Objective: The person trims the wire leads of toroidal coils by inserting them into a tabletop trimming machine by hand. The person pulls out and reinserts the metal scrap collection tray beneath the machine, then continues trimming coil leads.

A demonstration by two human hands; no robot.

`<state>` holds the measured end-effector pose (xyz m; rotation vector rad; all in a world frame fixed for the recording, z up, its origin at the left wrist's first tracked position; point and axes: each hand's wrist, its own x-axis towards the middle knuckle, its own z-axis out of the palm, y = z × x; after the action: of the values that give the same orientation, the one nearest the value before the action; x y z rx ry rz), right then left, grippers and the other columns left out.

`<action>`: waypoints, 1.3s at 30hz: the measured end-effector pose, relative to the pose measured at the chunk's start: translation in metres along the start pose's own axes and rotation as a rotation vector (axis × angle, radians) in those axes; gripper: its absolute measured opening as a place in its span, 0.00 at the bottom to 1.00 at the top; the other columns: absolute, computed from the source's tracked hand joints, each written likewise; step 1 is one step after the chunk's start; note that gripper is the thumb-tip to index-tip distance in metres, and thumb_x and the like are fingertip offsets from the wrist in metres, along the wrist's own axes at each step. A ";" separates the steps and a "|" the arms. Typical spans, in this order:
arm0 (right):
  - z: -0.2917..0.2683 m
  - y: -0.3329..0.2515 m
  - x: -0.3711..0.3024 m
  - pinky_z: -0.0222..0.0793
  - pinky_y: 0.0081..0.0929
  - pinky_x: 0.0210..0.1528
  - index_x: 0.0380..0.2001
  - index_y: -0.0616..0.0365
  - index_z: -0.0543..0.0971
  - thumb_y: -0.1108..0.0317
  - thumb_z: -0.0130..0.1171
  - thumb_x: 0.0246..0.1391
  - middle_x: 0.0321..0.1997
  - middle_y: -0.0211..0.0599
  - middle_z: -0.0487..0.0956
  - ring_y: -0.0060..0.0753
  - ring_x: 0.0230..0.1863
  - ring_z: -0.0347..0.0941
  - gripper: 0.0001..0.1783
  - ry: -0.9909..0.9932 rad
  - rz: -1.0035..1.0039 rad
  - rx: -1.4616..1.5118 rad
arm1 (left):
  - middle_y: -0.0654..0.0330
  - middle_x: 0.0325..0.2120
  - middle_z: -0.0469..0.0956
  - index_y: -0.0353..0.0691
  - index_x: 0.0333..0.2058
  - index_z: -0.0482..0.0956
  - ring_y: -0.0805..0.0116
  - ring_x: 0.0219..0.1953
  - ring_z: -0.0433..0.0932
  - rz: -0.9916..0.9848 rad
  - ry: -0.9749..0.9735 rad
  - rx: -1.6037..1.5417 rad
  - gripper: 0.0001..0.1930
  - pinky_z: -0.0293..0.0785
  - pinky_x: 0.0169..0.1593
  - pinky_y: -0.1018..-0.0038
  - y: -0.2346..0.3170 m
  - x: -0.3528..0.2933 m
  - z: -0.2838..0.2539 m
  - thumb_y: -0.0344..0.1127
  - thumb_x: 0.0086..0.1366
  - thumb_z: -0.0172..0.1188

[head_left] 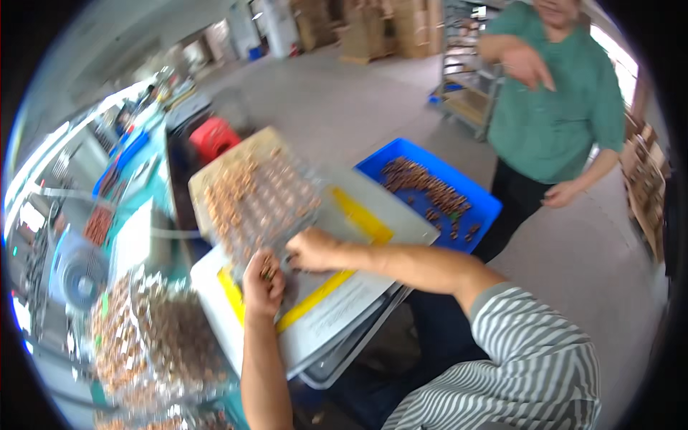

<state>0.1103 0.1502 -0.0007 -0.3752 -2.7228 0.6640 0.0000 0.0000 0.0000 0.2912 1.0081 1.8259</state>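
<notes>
My left hand [263,283] is closed around some small coppery parts that show between its fingers. Just to its right, my right hand [315,249] has its fingers bent together at the near edge of a clear plastic pocketed tray [283,190]; what they hold, if anything, is hidden. Loose copper-coloured parts [233,183] are heaped over the tray's left side, and rows of pockets show on its right. The tray rests on a tan board [203,192], tilted over a pale work surface [344,304] marked with yellow strips [358,215].
A blue bin [487,221] of coppery parts stands to the right, near a person in a green shirt [552,107] with one hand raised. At left are bagged stacks of filled trays [158,337], a fan [77,276] and a red object [213,138].
</notes>
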 end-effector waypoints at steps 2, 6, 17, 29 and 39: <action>0.001 -0.010 -0.036 0.74 0.43 0.36 0.23 0.56 0.81 0.58 0.66 0.41 0.25 0.45 0.81 0.50 0.31 0.80 0.12 -0.047 -0.014 0.089 | 0.64 0.23 0.72 0.43 0.32 0.72 0.77 0.13 0.67 0.019 0.121 0.027 0.12 0.50 0.10 0.84 -0.021 -0.040 0.014 0.45 0.70 0.51; 0.027 -0.022 0.018 0.74 0.39 0.35 0.25 0.55 0.82 0.58 0.65 0.44 0.25 0.44 0.81 0.45 0.30 0.80 0.12 0.016 -0.028 0.227 | 0.69 0.16 0.69 0.41 0.24 0.74 0.82 0.16 0.64 0.365 0.113 0.459 0.12 0.54 0.16 0.84 0.018 -0.011 -0.032 0.37 0.65 0.61; -0.085 0.042 0.171 0.75 0.33 0.42 0.36 0.57 0.83 0.66 0.61 0.50 0.35 0.43 0.84 0.38 0.38 0.81 0.11 0.279 0.038 -0.072 | 0.48 0.29 0.81 0.39 0.31 0.77 0.46 0.33 0.80 0.583 0.158 1.651 0.09 0.77 0.38 0.54 -0.003 -0.006 -0.023 0.38 0.59 0.55; -0.074 0.110 0.273 0.72 0.38 0.34 0.35 0.62 0.81 0.58 0.61 0.55 0.30 0.47 0.81 0.41 0.31 0.78 0.16 -0.143 -0.349 -0.272 | 0.56 0.21 0.79 0.34 0.33 0.79 0.60 0.27 0.81 0.513 0.018 1.120 0.10 0.75 0.31 0.66 0.002 -0.004 -0.015 0.36 0.63 0.59; -0.079 0.086 0.252 0.71 0.32 0.21 0.34 0.65 0.81 0.69 0.62 0.46 0.22 0.42 0.79 0.32 0.19 0.75 0.12 -0.118 0.079 0.074 | 0.64 0.20 0.72 0.39 0.38 0.77 0.79 0.14 0.63 0.129 0.022 0.264 0.09 0.51 0.15 0.84 0.020 -0.007 -0.019 0.39 0.68 0.55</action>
<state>-0.0773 0.3367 0.0841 -0.4408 -2.7965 0.8308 -0.0212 -0.0188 0.0047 0.5068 1.2734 1.8138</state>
